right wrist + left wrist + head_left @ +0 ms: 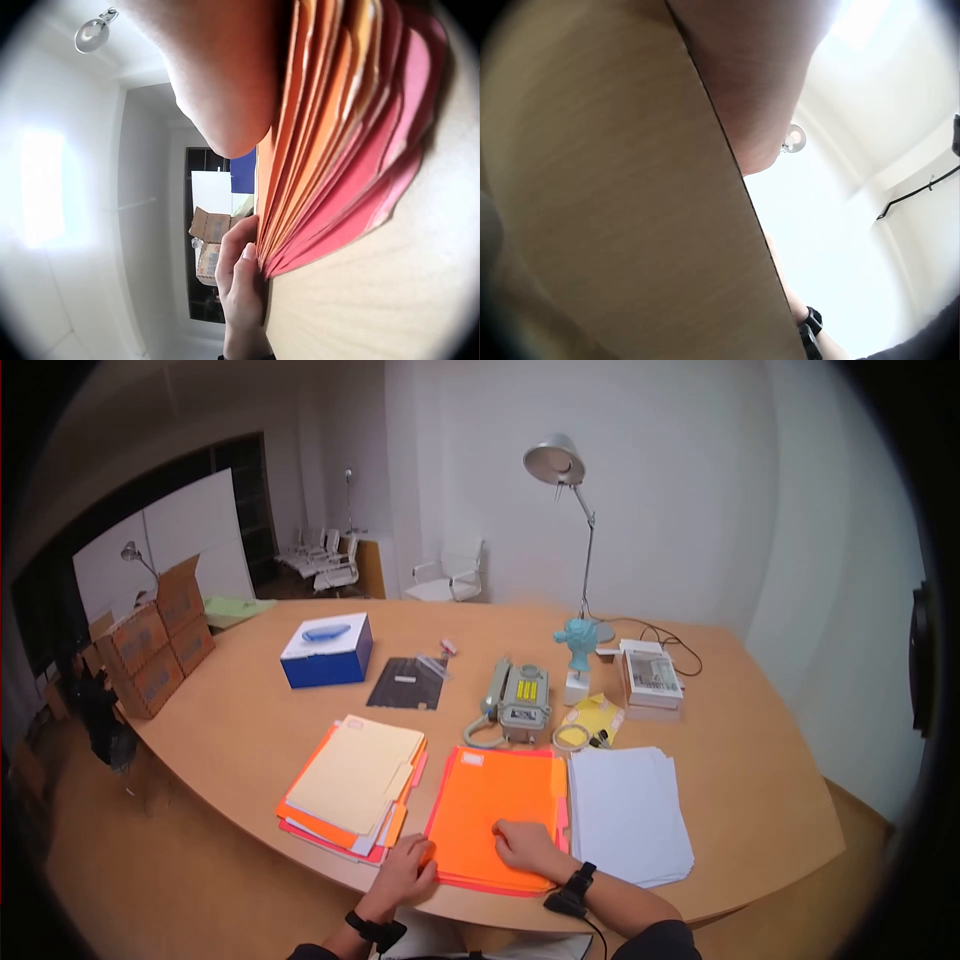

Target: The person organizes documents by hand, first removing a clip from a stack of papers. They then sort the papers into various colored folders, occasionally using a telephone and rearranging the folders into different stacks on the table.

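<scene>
Orange folders (495,800) lie in a stack at the table's front, a white label on the top one. My right hand (530,847) rests on the top folder near its lower right, fingers curled under and holding nothing visible. At the stack's lower left corner, my left hand (405,870) touches the edge with bent, relaxed fingers. The right wrist view shows the left hand (244,292) against the stacked orange and pink folders (337,150), whose edges fan apart. In the left wrist view the tabletop's underside or edge hides the folders.
Cream and orange folders (355,775) lie left, white paper (630,815) right. Behind stand a grey telephone (525,700), a blue-and-white box (328,650), a teal bust (578,645), a book stack (652,678) and a lamp (555,460). Cardboard boxes (150,650) are far left.
</scene>
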Motion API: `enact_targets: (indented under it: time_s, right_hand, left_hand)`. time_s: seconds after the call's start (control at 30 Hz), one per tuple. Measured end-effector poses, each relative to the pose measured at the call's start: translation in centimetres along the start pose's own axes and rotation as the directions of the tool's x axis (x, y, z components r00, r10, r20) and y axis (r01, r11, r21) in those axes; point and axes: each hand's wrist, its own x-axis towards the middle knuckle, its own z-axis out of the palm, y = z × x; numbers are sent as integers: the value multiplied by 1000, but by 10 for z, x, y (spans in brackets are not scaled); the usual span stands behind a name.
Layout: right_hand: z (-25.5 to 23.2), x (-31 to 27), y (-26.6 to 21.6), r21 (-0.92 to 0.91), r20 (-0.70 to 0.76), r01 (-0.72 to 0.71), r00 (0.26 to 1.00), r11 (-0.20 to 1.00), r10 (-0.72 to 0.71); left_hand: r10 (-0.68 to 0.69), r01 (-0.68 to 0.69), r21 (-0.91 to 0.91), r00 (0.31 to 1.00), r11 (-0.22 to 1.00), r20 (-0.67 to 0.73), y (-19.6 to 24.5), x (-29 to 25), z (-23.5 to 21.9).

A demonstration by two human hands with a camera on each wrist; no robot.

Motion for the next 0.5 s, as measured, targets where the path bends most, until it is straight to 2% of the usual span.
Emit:
enact_targets:
  time_s: [0.07,0.13,0.3,0.5]
  right_hand:
    - [2,5,1,9,-33,25,999,1000,-24]
    - [3,4,4,-3,19,-10,1000,1000,10]
    - [6,5,8,-25,42,-25,999,999,26]
    - [5,4,9,21,18,-11,1000,1000,11]
  left_hand:
    - [-6,6,15,1000,1000,6,0,-2,1]
    - [13,-13,50,1000,999,0,3,-2,0]
    - [101,-99,120,995,988,-9,-4,-3,6]
    - [130,-128,99,991,987,-18,-2,0,3]
